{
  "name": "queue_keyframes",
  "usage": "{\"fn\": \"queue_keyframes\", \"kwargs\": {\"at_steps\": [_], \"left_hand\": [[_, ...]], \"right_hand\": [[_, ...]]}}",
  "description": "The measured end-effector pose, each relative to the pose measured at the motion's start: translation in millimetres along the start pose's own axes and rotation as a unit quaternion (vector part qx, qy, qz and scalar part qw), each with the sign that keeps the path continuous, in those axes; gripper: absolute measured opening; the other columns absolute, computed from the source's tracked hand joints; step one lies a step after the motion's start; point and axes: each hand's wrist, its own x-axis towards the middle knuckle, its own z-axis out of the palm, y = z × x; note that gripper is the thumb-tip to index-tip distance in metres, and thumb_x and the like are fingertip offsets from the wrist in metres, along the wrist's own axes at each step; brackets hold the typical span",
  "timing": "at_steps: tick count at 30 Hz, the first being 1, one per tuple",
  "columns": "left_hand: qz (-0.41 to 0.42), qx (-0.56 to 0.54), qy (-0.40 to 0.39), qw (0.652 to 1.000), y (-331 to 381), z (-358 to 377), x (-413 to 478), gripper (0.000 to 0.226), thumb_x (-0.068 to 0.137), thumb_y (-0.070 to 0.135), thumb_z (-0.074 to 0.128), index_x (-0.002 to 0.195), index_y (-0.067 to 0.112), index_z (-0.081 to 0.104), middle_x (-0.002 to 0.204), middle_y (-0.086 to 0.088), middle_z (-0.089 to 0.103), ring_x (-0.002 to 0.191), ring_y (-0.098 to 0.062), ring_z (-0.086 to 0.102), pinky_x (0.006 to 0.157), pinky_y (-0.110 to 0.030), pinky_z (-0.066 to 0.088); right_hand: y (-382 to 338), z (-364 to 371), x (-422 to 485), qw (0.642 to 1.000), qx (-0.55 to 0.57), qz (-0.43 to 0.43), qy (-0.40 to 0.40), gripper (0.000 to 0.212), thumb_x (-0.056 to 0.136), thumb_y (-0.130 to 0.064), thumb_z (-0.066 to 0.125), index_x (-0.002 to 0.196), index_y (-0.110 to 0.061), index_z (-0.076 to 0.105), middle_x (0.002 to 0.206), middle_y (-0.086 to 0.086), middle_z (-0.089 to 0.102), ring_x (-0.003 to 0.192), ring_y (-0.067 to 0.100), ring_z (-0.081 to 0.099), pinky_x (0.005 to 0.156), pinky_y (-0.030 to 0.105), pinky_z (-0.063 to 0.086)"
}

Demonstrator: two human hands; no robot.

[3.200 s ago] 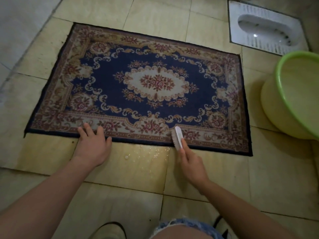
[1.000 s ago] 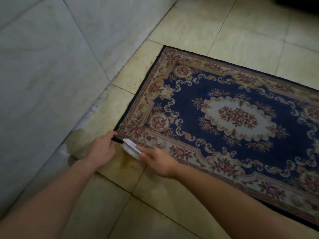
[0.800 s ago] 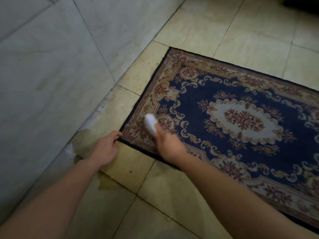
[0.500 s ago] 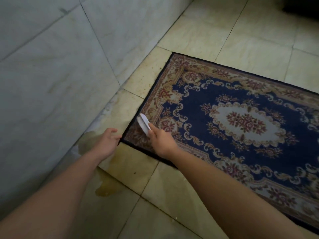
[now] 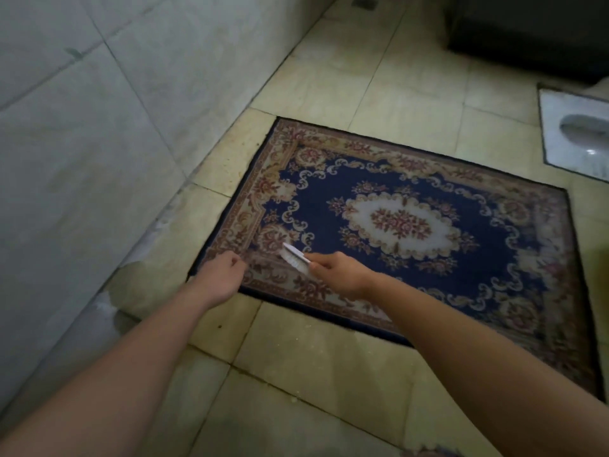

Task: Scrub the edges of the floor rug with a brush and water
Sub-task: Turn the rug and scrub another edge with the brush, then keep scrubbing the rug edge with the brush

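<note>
Tiled floor (image 5: 316,361) carries the rug (image 5: 487,255) — right hand (image 5: 342,275) clamped round the brush (image 5: 294,256), its length pointing ten o'clock onto the left border, just beside the left hand (image 5: 220,279) gripping the near corner.

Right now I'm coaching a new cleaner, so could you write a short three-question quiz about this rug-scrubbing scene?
1. True or false: the right hand holds the brush.
2. Where on the rug is the left hand? A) at the near corner beside the wall; B) on the centre medallion; C) at the far right corner.
3. Name the white fixture set in the floor beyond the rug's far right corner.

Key: 1 true; 2 A; 3 the squat toilet.
</note>
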Motion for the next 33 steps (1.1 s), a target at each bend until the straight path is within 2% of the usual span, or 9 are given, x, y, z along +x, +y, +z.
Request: {"fn": "queue_keyframes", "kwargs": {"at_steps": [6,11,15,18,23,26,28,30,33], "left_hand": [[0.125,0.068,-0.091,0.986,124.6,45.0,-15.6,0.029,0.099,0.03,0.04,0.118,0.017,0.057,0.117,-0.004,0.058,0.1,-0.02,0.052,0.08,-0.029,0.039],[0.208,0.108,-0.171,0.957,255.7,96.6,-44.3,0.024,0.099,0.027,0.041,0.112,0.015,0.057,0.113,-0.007,0.061,0.093,-0.022,0.058,0.075,-0.031,0.044],[0.294,0.167,-0.189,0.922,346.5,145.6,-68.6,0.025,0.098,0.028,0.044,0.117,0.016,0.054,0.124,-0.007,0.058,0.107,-0.024,0.056,0.09,-0.035,0.045],[0.355,0.21,-0.205,0.887,404.4,188.8,-88.2,0.034,0.098,0.029,0.042,0.129,0.015,0.047,0.131,-0.006,0.052,0.114,-0.024,0.051,0.09,-0.034,0.044],[0.411,0.181,-0.218,0.866,466.2,275.2,-116.5,0.048,0.096,0.029,0.041,0.141,0.014,0.035,0.143,-0.011,0.04,0.13,-0.027,0.038,0.105,-0.039,0.037],[0.468,0.169,-0.2,0.844,488.0,316.4,-132.5,0.06,0.096,0.029,0.04,0.15,0.02,0.016,0.157,-0.007,0.016,0.143,-0.027,0.014,0.116,-0.041,0.021],[0.522,0.197,-0.16,0.814,499.8,336.7,-133.7,0.061,0.097,0.028,0.039,0.151,0.027,0.012,0.16,0.001,0.004,0.146,-0.023,0.0,0.118,-0.044,0.014],[0.563,0.25,-0.129,0.777,502.7,352.6,-125.9,0.058,0.097,0.027,0.038,0.15,0.03,0.016,0.16,0.006,0.003,0.146,-0.021,-0.009,0.119,-0.045,0.008],[0.6,0.259,-0.072,0.754,496.7,367.1,-112.1,0.051,0.096,0.021,0.041,0.145,0.031,0.027,0.156,0.009,0.017,0.146,-0.02,-0.01,0.12,-0.044,0.001]], "right_hand": [[78.6,-60.2,-85.4,0.992,0.056,0.07,0.093,0.043,0.104,-0.035,0.035,0.146,-0.029,0.037,0.084,0.0,0.056,0.062,0.018,0.049,0.058,0.027,0.038],[170.8,-117.3,-169.3,0.96,0.112,0.144,0.214,0.05,0.098,-0.028,0.052,0.146,-0.03,0.038,0.127,0.003,0.056,0.075,0.018,0.059,0.06,0.027,0.043],[247.7,-145.6,-223.5,0.916,0.138,0.178,0.332,0.049,0.096,-0.019,0.051,0.144,-0.025,0.042,0.136,0.006,0.053,0.101,0.021,0.059,0.076,0.025,0.043],[296.9,-163.6,-254.6,0.869,0.139,0.217,0.423,0.055,0.091,-0.007,0.049,0.143,-0.025,0.044,0.142,0.009,0.05,0.121,0.028,0.053,0.089,0.025,0.042],[373.9,-185.8,-291.5,0.788,0.154,0.262,0.535,0.056,0.086,-0.004,0.05,0.139,-0.021,0.05,0.133,0.012,0.058,0.109,0.03,0.059,0.076,0.022,0.039],[415.2,-197.2,-306.1,0.76,0.177,0.295,0.551,0.054,0.086,-0.003,0.049,0.139,-0.017,0.051,0.128,0.015,0.06,0.087,0.028,0.06,0.065,0.025,0.041],[440.0,-201.6,-309.1,0.764,0.172,0.343,0.519,0.049,0.086,-0.003,0.047,0.134,-0.009,0.054,0.121,0.02,0.061,0.089,0.034,0.06,0.068,0.032,0.049],[460.9,-200.9,-305.3,0.781,0.16,0.382,0.467,0.039,0.086,-0.004,0.047,0.122,-0.001,0.062,0.113,0.023,0.062,0.091,0.036,0.058,0.076,0.037,0.05],[481.5,-197.5,-295.7,0.798,0.152,0.41,0.415,0.036,0.086,-0.007,0.048,0.118,-0.004,0.064,0.108,0.019,0.064,0.085,0.032,0.057,0.071,0.033,0.048]]}}
